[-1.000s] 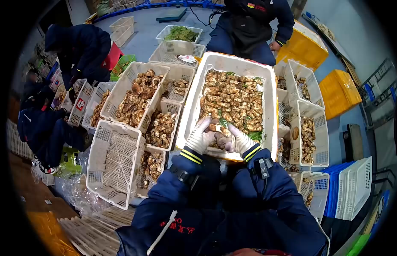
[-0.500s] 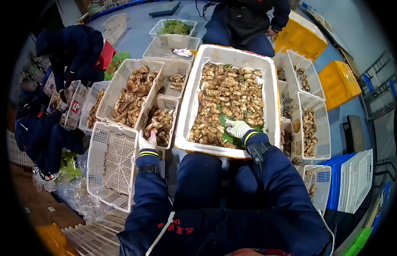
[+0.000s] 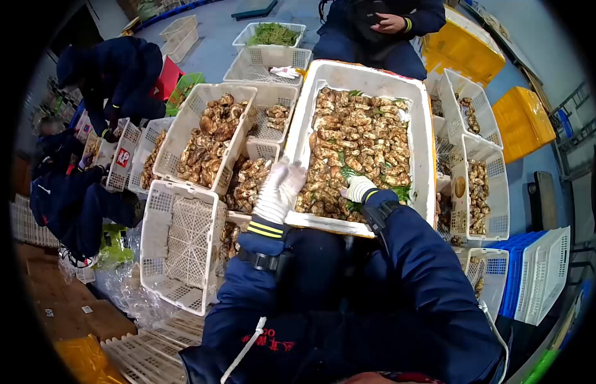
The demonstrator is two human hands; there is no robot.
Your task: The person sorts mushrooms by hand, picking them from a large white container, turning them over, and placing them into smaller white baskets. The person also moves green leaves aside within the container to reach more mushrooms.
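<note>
A white foam box [image 3: 426, 153] in front of my knees holds rows of brown-and-white mushrooms [image 3: 355, 137] with green fern leaves [image 3: 401, 192] between them. My left hand [image 3: 280, 191], in a white glove, is at the box's left rim, fingers stretched out and nothing visible in it. My right hand [image 3: 360, 188], also gloved, is low over the front mushrooms beside a leaf. Its fingers are curled down, and their tips are hidden, so what they grip does not show. Left of the box, a small crate of loose mushrooms [image 3: 246, 181] lies partly behind my left hand.
A large white crate [image 3: 162, 153] of mushrooms and a bare-bottomed crate [image 3: 186, 240] stand on the left. More mushroom crates [image 3: 490, 201] line the right side. Across the box sits a person [image 3: 391, 24]; two co-workers [image 3: 86, 185] bend over crates at far left.
My left hand has moved right from the small crate to the foam box's left rim. My right hand remains among the front mushrooms. The view has shifted slightly.
</note>
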